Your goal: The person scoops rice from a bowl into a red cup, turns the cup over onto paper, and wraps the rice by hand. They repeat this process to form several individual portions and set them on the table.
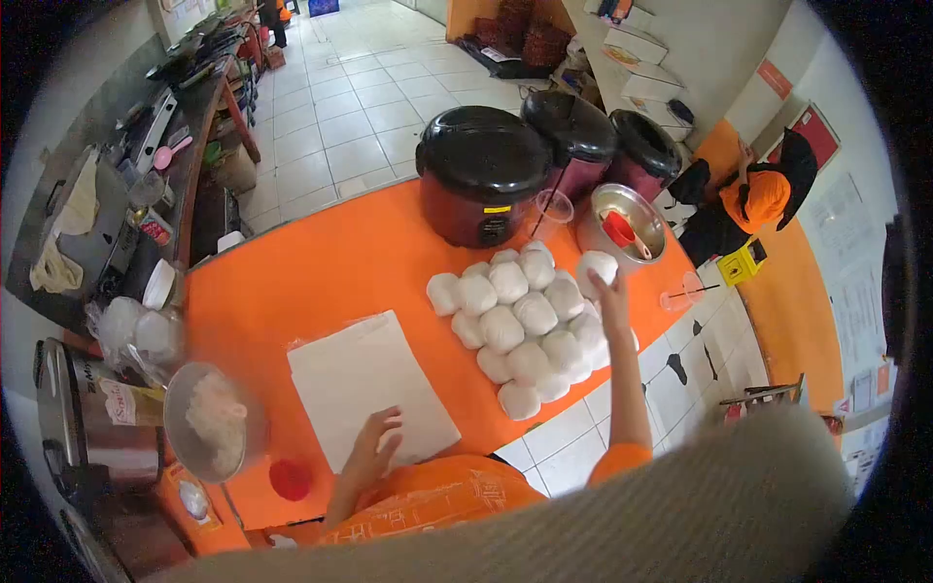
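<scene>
My right hand (612, 299) grips a white wrapped parcel (594, 264) at the far right end of a pile. Several similar rounded white parcels (534, 314) are heaped together on the orange table (262, 291). My left hand (369, 449), fingers apart, is at the lower edge of a stack of white paper sheets (364, 379) and holds nothing. Left of the paper stands a bowl (255, 449) with white rice (218, 420) in it. A small round red object (290, 479) lies between the bowl and my left hand.
Behind the parcels stand three dark rice cookers (481, 160) and a metal pot (663, 236) holding a red scoop (618, 230). Clear plastic cups (555, 212) with straws are nearby. A cluttered counter (199, 107) runs along the left. Another person (758, 199) is at the right.
</scene>
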`<state>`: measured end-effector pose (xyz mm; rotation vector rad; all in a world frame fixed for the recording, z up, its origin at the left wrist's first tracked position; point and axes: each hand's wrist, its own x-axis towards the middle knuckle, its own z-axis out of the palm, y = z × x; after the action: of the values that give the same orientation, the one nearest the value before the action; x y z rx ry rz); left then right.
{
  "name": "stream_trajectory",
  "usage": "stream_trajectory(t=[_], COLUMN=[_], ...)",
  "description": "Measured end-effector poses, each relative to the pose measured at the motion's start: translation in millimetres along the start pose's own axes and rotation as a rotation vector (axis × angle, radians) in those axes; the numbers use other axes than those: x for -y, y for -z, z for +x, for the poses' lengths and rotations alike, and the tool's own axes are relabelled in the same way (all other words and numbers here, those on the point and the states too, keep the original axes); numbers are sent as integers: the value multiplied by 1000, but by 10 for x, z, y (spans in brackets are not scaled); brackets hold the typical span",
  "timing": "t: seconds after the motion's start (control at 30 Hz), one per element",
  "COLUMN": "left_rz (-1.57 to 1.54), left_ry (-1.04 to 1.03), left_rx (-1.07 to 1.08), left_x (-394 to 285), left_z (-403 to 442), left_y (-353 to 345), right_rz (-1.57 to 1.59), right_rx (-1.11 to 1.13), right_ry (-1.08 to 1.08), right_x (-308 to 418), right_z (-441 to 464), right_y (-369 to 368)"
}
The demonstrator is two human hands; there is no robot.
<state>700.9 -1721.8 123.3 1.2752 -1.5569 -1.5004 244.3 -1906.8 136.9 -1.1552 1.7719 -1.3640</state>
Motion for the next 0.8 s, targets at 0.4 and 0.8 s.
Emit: stream_trajectory(t=[0.4,0.8], left_rz=[895,884], left_ry=[-20,-119], left_rx=[95,-70], left_x=[851,560], left_z=[-48,239], left_y=[296,263], right_rz=[-740,-658], right_rx=[289,414], right_ry=[11,854], right_x=[-1500,397], right_z=[1230,-689], right_y=[555,-1358])
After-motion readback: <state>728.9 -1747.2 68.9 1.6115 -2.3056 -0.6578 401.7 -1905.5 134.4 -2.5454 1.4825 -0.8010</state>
